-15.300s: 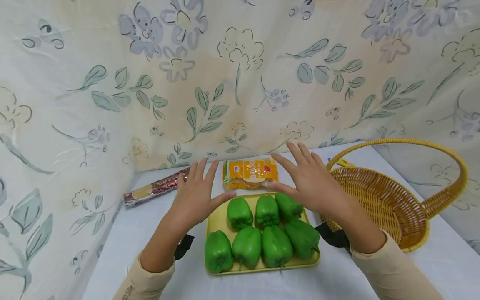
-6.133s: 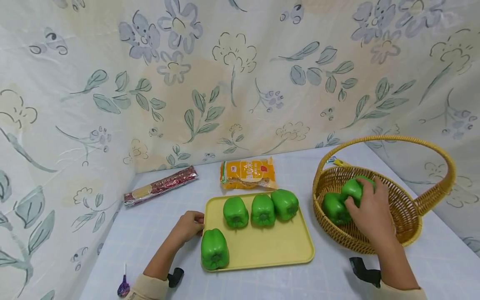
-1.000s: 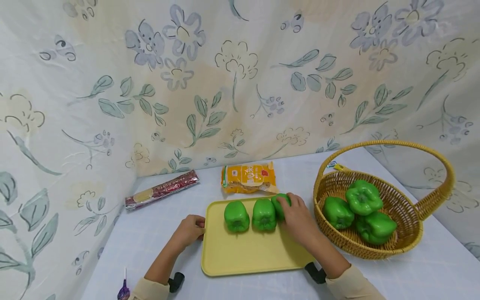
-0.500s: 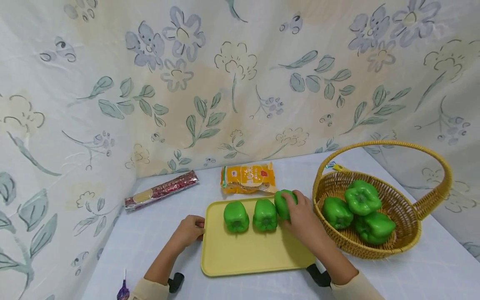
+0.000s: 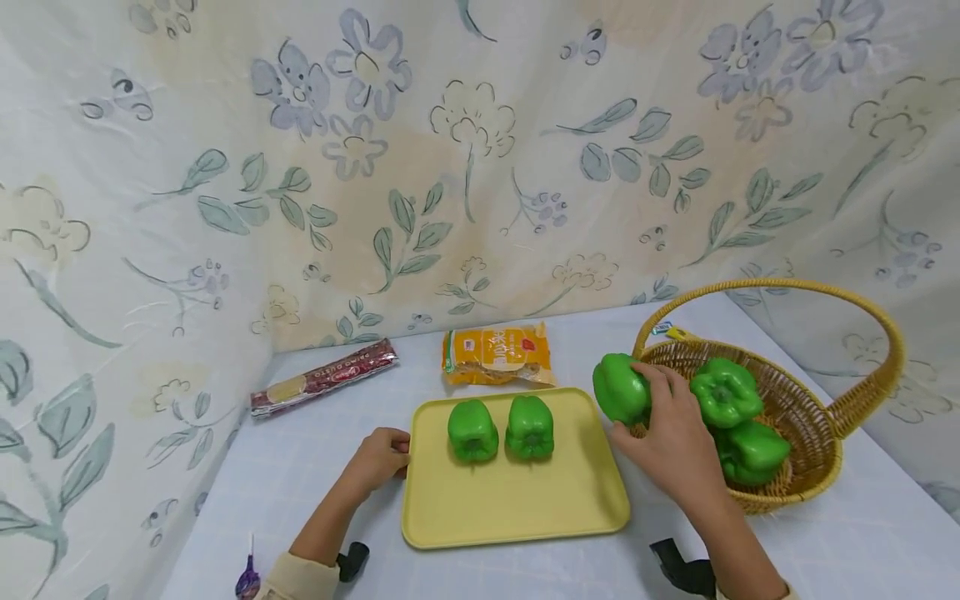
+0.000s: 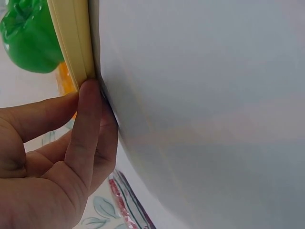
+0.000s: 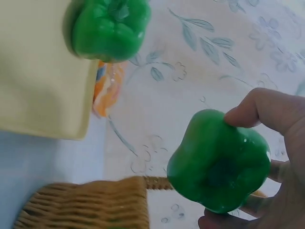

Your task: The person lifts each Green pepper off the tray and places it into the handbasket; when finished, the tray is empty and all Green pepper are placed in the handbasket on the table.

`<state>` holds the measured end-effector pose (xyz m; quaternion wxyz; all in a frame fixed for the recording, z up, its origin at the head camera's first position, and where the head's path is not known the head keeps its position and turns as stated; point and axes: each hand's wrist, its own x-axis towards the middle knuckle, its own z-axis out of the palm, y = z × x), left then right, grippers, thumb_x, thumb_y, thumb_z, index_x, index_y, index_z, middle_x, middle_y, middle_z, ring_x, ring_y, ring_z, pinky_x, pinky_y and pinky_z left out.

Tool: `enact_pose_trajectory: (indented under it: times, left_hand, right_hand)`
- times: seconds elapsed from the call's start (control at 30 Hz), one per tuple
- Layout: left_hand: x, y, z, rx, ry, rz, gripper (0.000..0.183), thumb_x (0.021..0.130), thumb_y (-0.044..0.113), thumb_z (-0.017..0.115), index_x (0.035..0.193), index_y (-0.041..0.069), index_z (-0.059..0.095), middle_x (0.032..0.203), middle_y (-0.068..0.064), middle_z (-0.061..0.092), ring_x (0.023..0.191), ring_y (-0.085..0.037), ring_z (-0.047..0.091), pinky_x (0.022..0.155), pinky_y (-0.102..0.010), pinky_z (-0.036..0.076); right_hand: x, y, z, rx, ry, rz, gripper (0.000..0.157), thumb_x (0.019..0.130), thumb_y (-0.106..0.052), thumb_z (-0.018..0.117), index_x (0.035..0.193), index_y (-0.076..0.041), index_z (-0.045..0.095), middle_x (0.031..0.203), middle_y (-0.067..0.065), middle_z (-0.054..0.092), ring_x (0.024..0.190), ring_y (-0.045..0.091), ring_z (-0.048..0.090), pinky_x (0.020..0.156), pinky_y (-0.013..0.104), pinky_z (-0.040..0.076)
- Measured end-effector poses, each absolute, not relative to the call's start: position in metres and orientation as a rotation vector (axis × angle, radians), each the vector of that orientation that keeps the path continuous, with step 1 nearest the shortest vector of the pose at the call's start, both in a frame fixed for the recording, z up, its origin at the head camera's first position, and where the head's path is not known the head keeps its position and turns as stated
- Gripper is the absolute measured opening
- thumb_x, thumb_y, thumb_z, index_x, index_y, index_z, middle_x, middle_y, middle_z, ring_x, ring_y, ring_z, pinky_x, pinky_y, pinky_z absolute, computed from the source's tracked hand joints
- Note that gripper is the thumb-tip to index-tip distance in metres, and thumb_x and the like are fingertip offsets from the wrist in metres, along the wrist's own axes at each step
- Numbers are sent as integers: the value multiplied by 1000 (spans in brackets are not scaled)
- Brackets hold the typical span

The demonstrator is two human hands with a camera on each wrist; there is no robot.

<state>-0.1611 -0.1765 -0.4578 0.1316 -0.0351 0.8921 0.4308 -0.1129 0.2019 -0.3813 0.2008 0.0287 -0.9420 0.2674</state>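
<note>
My right hand (image 5: pixel 675 437) grips a green bell pepper (image 5: pixel 618 389) with thumb and fingers, between the tray and the left rim of the wicker basket (image 5: pixel 813 487). In the right wrist view this pepper (image 7: pixel 219 164) hangs in the air beside the basket. Two green bell peppers (image 5: pixel 472 432) (image 5: pixel 530 428) sit along the far half of the yellow tray (image 5: pixel 517 504). At the tray's left edge, my left hand (image 5: pixel 378 458) pinches the rim (image 6: pixel 76 43). Inside the basket, two bell peppers (image 5: pixel 725 393) (image 5: pixel 752 452) show; the right hand covers part of the inside.
Behind the tray lies an orange food packet (image 5: pixel 497 356). A long dark red packet (image 5: pixel 324 379) is at the back left. A purple-wrapped lollipop (image 5: pixel 248 579) lies at the front left. The basket's tall handle (image 5: pixel 787 286) arches over it. Floral cloth hangs behind the table.
Over the last second, my right hand has lifted the rightmost pepper off the tray and carried it right to the basket. The left hand stays at the tray edge. Earlier, the tray held several more peppers.
</note>
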Motion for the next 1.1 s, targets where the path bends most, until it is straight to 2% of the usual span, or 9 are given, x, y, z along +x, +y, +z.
enact_pose_trajectory:
  times: [0.23, 0.4, 0.67, 0.8, 0.97, 1.1]
  left_hand:
    - [-161, -174, -456, -116, 2593, 1229, 34, 82, -1, 57, 114, -10, 55, 90, -10, 59, 66, -13, 59, 59, -29, 50]
    - [-161, -175, -453, -112, 2598, 1217, 34, 82, -2, 57, 115, -10, 54, 90, -10, 59, 66, -13, 59, 59, -29, 51]
    - [-161, -174, -457, -98, 2601, 1202, 33, 82, 0, 58, 114, -9, 56, 87, -8, 59, 65, -12, 58, 58, -28, 50]
    - [-161, -174, -460, -98, 2609, 1198, 34, 81, -1, 58, 114, -10, 56, 87, -9, 59, 64, -13, 58, 57, -28, 49]
    - [-163, -175, -459, -100, 2605, 1179, 33, 82, -1, 57, 114, -9, 56, 88, -9, 59, 64, -13, 58, 58, -28, 49]
    - [-163, -176, -458, -107, 2591, 1192, 34, 82, -1, 57, 116, -9, 55, 90, -9, 59, 65, -12, 58, 58, -28, 50]
  right_hand:
    - [-103, 226, -364, 20, -2687, 756, 80, 71, -26, 70, 139, -16, 29, 128, 24, 35, 98, 39, 45, 59, 52, 42]
    - [-115, 245, -363, -21, -2690, 719, 81, 73, -27, 68, 141, -12, 27, 127, 30, 34, 98, 45, 42, 59, 56, 42]
    - [-140, 255, -377, 16, -2774, 649, 81, 83, -31, 63, 144, -12, 15, 135, 33, 23, 111, 55, 32, 72, 66, 36]
    - [-139, 252, -378, -4, -2744, 625, 74, 85, -34, 61, 142, -9, 21, 135, 32, 23, 113, 54, 30, 74, 67, 34]
    - [-132, 227, -374, 60, -2645, 661, 57, 85, -29, 61, 131, -3, 40, 125, 29, 35, 111, 48, 34, 76, 61, 36]
    - [-132, 191, -376, 194, -2648, 654, 52, 82, -28, 64, 126, -5, 47, 120, 23, 42, 109, 40, 40, 77, 55, 41]
